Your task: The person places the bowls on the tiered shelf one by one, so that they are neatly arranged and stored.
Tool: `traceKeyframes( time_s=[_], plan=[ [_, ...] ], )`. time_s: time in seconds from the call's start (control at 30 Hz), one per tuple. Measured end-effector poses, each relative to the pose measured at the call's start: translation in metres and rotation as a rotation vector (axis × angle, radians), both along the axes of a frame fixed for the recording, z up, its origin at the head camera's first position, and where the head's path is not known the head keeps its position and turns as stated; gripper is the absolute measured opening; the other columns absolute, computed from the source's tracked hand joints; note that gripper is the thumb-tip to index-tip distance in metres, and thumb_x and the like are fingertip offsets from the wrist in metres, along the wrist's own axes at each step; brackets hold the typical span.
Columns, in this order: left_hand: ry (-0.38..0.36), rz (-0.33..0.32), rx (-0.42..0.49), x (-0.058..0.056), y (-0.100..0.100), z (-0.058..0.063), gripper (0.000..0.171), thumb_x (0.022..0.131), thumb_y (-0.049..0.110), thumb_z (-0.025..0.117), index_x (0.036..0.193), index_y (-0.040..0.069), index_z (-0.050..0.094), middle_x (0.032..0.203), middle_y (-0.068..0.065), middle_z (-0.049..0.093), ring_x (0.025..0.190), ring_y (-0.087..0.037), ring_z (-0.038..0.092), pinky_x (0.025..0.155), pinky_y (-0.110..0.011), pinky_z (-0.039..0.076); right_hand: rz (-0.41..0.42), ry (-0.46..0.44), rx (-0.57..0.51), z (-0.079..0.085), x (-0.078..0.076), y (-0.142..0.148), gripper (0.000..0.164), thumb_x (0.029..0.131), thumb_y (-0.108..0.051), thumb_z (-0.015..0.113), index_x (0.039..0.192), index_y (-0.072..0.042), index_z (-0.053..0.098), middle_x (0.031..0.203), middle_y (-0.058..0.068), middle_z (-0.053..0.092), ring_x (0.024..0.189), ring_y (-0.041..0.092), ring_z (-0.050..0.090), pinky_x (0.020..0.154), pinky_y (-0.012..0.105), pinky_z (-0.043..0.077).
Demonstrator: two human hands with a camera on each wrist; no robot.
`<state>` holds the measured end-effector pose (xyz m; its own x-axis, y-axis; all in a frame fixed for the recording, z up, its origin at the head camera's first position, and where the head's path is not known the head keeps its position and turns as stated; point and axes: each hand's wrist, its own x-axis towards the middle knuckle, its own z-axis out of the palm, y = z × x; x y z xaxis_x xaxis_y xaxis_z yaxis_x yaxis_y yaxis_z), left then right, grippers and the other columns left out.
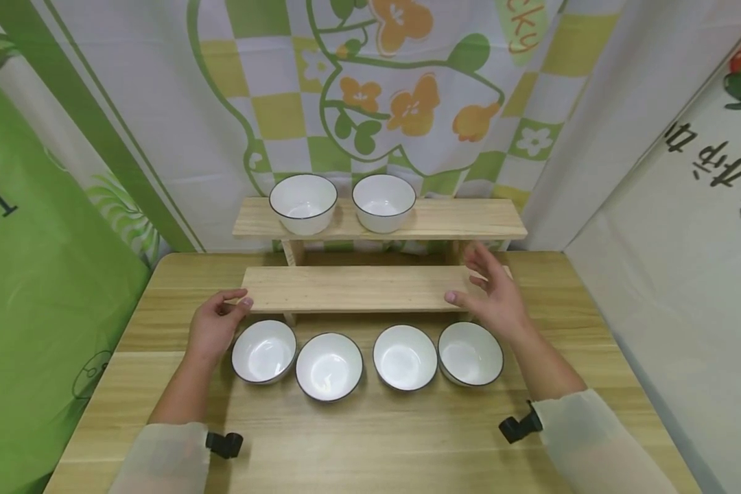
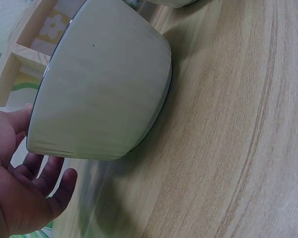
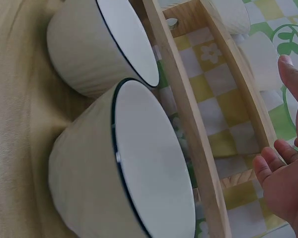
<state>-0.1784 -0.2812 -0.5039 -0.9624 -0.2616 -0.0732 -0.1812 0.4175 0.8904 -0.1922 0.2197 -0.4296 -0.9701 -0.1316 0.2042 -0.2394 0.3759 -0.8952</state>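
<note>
My left hand is at the left end of the lower wooden shelf board, thumb and index fingertips right at its edge. In the left wrist view its fingers are loosely bent beside a white bowl with a dark rim, and nothing is in its grasp. My right hand hovers over the right end of the same board, thumb and fingers spread apart. Just below it stands the rightmost front bowl; the leftmost bowl is near my left wrist.
Between those bowls stand two more, a left one and a right one, on the wooden table. Behind, the higher shelf board carries two bowls, one at left and one near its middle. A patterned curtain hangs behind.
</note>
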Motion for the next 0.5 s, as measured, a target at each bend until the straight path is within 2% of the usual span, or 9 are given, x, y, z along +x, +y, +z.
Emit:
traceKeyframes(
  time_s=[0.17, 0.33, 0.5],
  plan=[
    [0.007, -0.002, -0.001, 0.000, 0.001, 0.000, 0.043, 0.098, 0.042, 0.073, 0.131, 0.014, 0.071, 0.102, -0.018, 0.072, 0.076, -0.010, 0.058, 0.063, -0.022, 0.048, -0.004, -0.018, -0.019, -0.006, 0.010, 0.006, 0.105, 0.085, -0.008, 0.087, 0.165, -0.005, 0.018, 0.160, 0.021, 0.038, 0.147, 0.036, 0.038, 0.116, 0.052, 0.036],
    [0.004, 0.000, -0.007, 0.000, 0.001, 0.001, 0.044, 0.098, 0.043, 0.072, 0.131, 0.014, 0.071, 0.101, -0.016, 0.072, 0.077, -0.011, 0.058, 0.064, -0.023, 0.048, 0.002, -0.068, 0.052, -0.014, 0.023, 0.012, 0.109, 0.086, -0.019, 0.088, 0.167, -0.010, 0.014, 0.162, 0.015, 0.037, 0.147, 0.035, 0.038, 0.116, 0.051, 0.038],
    [0.007, 0.000, -0.014, 0.000, 0.000, 0.000, 0.044, 0.098, 0.044, 0.072, 0.131, 0.014, 0.071, 0.099, -0.014, 0.071, 0.078, -0.011, 0.058, 0.064, -0.023, 0.049, 0.006, -0.071, 0.083, -0.026, 0.034, 0.018, 0.108, 0.087, -0.020, 0.087, 0.167, -0.010, 0.015, 0.160, 0.015, 0.040, 0.146, 0.037, 0.041, 0.116, 0.052, 0.036]
  ],
)
